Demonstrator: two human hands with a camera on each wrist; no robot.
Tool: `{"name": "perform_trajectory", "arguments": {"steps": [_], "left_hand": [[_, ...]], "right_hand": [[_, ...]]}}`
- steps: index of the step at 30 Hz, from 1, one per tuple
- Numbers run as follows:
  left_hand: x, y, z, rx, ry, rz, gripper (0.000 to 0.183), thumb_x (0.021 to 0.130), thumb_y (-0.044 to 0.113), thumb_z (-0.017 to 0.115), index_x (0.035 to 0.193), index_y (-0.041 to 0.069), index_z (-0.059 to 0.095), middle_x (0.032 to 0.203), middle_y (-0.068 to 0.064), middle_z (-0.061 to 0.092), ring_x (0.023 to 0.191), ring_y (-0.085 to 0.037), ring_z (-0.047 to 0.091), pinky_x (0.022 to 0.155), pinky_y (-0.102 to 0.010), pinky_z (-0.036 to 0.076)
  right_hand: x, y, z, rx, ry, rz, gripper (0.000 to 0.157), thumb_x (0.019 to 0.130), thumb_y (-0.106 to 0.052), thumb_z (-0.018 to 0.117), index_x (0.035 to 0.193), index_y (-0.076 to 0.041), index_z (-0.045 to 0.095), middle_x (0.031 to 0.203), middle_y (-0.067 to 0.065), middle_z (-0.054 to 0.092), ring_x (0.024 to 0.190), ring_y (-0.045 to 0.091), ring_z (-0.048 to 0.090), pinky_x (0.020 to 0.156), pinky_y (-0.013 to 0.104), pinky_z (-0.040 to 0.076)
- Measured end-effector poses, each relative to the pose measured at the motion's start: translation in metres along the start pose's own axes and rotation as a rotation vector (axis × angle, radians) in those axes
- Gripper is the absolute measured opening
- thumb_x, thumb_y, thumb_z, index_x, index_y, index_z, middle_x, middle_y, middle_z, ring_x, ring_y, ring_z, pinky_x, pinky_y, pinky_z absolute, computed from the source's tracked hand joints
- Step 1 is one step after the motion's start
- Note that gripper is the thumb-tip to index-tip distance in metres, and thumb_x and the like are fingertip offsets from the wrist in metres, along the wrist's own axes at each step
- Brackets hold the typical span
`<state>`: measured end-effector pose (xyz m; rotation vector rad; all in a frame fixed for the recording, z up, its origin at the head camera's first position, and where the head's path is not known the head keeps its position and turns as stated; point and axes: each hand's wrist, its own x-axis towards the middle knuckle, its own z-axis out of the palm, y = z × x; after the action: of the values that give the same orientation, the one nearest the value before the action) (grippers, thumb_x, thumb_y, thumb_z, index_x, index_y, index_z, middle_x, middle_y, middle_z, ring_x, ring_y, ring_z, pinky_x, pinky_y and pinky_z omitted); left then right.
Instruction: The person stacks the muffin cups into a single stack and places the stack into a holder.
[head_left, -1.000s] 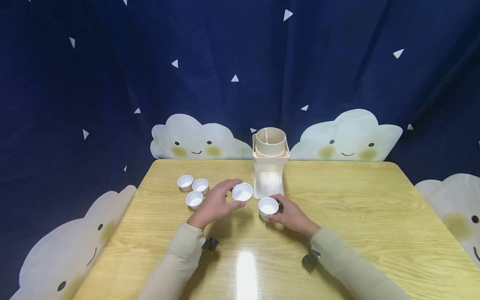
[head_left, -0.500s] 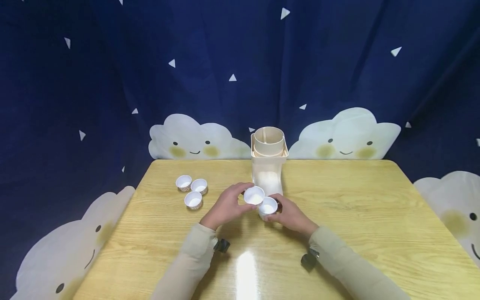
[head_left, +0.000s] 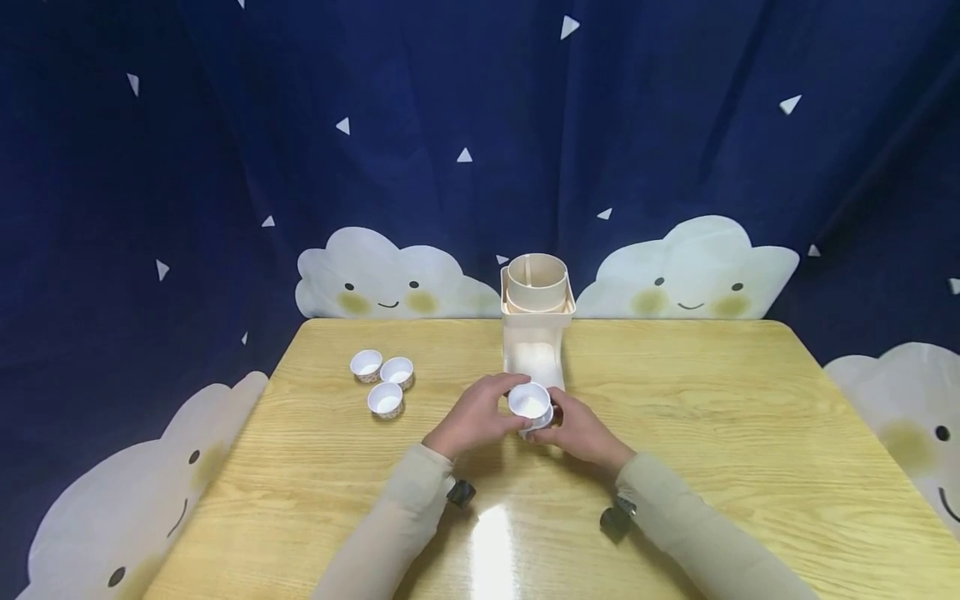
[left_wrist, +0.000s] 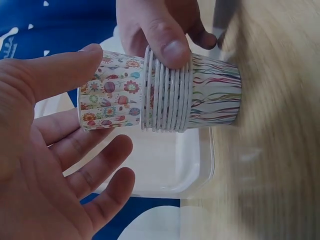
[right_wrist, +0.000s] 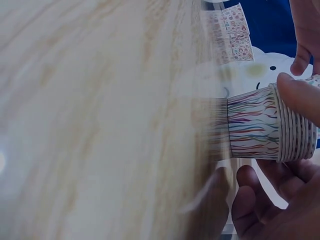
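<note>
In the head view my left hand (head_left: 474, 417) holds a white-lined paper cup (head_left: 528, 400) between thumb and fingers. That cup, flower-patterned outside, stands upright with its lower end at the top of a stack of nested paper cups (right_wrist: 252, 122). Several rims show in the stack, and its lowest cup has coloured wavy stripes. My right hand (head_left: 587, 432) grips the stack around its rims, thumb across them in the right wrist view. The stack's base meets the table. From above, the upper cup hides most of the stack.
Just behind the hands stands a beige stand (head_left: 536, 321) with a round open tube on top. Three separate paper cups, a rear-left one (head_left: 366, 365), a right one (head_left: 397, 372) and a front one (head_left: 386, 400), sit on the wooden table (head_left: 675, 400) at the left.
My left hand has carried the flower-patterned paper cup rightward from beside the stack to on top of it. My right hand has stayed around the stack.
</note>
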<state>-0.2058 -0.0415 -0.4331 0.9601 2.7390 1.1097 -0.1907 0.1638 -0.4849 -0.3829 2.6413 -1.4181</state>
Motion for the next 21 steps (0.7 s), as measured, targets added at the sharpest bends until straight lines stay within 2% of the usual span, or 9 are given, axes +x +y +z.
{"name": "perform_trajectory", "arguments": {"steps": [11,16,21], "left_hand": [[0.0009,0.0007,0.0031,0.020,-0.001,0.006,0.059,0.083,0.022,0.079,0.137,0.008,0.058,0.137,-0.010,0.063,0.128,-0.029,0.058,0.108,-0.044,0.045],[0.0037,-0.0019,0.0067,0.027,-0.012,0.038,0.059,0.083,0.021,0.079,0.136,0.007,0.058,0.135,-0.010,0.064,0.127,-0.028,0.059,0.108,-0.043,0.045],[0.0042,-0.0023,0.0086,0.041,-0.041,0.025,0.059,0.083,0.021,0.079,0.137,0.007,0.058,0.136,-0.009,0.063,0.127,-0.027,0.058,0.108,-0.042,0.045]], "right_hand": [[0.0028,0.0028,0.0000,-0.031,-0.006,0.013,0.058,0.077,-0.027,0.085,0.124,-0.008,0.058,0.111,0.005,0.068,0.099,0.016,0.061,0.091,0.034,0.047],[0.0041,0.0028,-0.0018,-0.023,-0.005,0.013,0.058,0.076,-0.027,0.085,0.123,-0.009,0.058,0.106,0.004,0.068,0.093,0.014,0.059,0.086,0.031,0.046],[0.0034,0.0023,-0.0021,-0.004,-0.025,0.023,0.056,0.076,-0.024,0.085,0.123,-0.010,0.058,0.100,0.003,0.065,0.086,0.014,0.056,0.079,0.027,0.044]]}}
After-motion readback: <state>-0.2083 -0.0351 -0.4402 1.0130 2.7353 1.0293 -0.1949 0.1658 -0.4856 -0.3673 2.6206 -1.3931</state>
